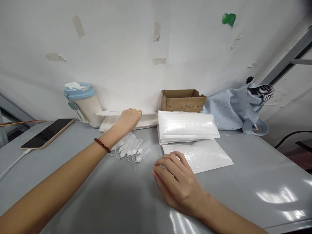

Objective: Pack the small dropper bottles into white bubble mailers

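Note:
My left hand (131,119), a dark red bead bracelet on its wrist, is closed over a stack of white flat packets (148,120) by the wall. Its fingertips are hidden, so what it grips does not show. Below that wrist lies a loose pile of several small clear plastic tubes with looped caps (133,146). My right hand (179,182) is low over the table, its fingers curled and thumb near the fingertips; nothing shows between them. Just beyond it lies a white bubble mailer (207,156), with a stack of more bubble mailers (187,125) behind.
An open cardboard box (184,102) stands against the wall. To its right slumps a light blue fabric bag (226,107). A cream tumbler with a blue lid (85,107) stands at the left, beside a phone (48,133) on a white cable. All are on the grey table (109,201).

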A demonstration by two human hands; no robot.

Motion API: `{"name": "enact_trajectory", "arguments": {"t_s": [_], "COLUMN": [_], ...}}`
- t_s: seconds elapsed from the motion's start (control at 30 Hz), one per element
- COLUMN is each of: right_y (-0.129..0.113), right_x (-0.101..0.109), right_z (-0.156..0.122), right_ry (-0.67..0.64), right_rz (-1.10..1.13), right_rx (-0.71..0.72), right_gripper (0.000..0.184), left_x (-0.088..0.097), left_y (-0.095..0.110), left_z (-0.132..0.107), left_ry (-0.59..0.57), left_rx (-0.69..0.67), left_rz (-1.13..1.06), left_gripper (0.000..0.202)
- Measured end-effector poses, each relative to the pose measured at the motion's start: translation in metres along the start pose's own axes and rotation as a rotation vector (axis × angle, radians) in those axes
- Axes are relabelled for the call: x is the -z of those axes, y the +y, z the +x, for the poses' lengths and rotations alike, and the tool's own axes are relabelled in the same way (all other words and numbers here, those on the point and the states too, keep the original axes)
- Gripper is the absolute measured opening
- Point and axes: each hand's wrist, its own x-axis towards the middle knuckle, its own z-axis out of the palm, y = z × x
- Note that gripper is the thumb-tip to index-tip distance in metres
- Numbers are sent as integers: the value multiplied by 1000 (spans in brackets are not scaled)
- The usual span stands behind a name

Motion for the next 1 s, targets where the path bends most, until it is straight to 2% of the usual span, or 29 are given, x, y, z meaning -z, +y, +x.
{"name": "enact_trajectory", "arguments": {"t_s": [0.1,0.27,0.37,0.47,0.5,0.57,0.63,0.7,0.77,0.8,0.83,0.9,0.97,1.0], "right_y": [3,22,29,26,24,19,17,18,24,27,30,36,39,41], "right_x": [0,-3,-2,3,5,9,12,15,19,20,22,23,23,21], "right_z": [0,-4,-4,0,1,2,1,1,3,4,5,6,6,6], "right_ry": [-15,-103,-77,82,151,246,249,208,189,198,215,251,268,267], "right_rz": [-35,-285,-306,-309,-322,-381,-446,-450,-423,-423,-438,-482,-511,-523], "right_rx": [-43,-280,-299,-244,-201,-106,-28,8,10,-3,-22,-48,-68,-80], "right_gripper": [12,18,21,41,50,60,54,41,35,35,35,35,36,37], "left_x": [15,38,49,53,53,50,45,40,35,33,30,26,21,18], "left_y": [-9,-25,-23,-4,5,27,44,48,37,26,13,-13,-34,-41], "left_z": [-4,-21,-44,-79,-92,-117,-136,-147,-150,-149,-147,-142,-136,-134], "left_ry": [41,182,304,401,421,580,667,658,581,532,492,391,232,116], "left_rx": [63,144,142,53,-15,-231,-377,-429,-362,-276,-151,154,453,534], "left_rz": [15,3,-26,-52,-55,-14,-3,-39,-126,-187,-258,-451,-797,-1013], "left_gripper": [25,23,38,44,45,44,40,38,37,43,50,53,55,58]}}
